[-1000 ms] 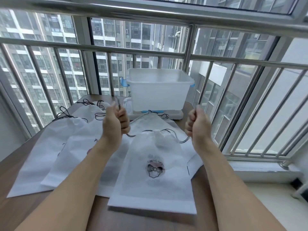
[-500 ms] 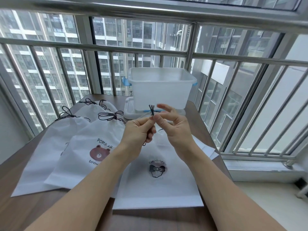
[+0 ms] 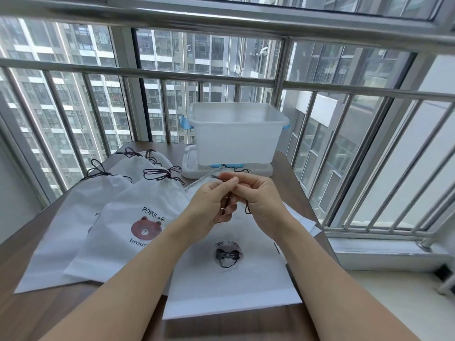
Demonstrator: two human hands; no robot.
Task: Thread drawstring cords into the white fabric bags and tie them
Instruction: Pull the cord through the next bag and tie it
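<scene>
A white fabric bag with a black bow print lies flat on the wooden table in front of me. Above its gathered top my left hand and my right hand meet, both pinching its dark drawstring cord. A short cord end hangs below my right hand. The bag's mouth is hidden behind my hands. To the left lie several white bags with tied dark cords, the nearest a bear-print bag.
A translucent plastic bin stands on its lid at the table's far side. Metal window bars enclose the table on the far and right sides. More white fabric sticks out from under the bag at the right.
A second ago my hands were apart, pulling the cord ends sideways. They came together over the bag's top and now work the cord between fingertips, slightly lower than half a second ago.
</scene>
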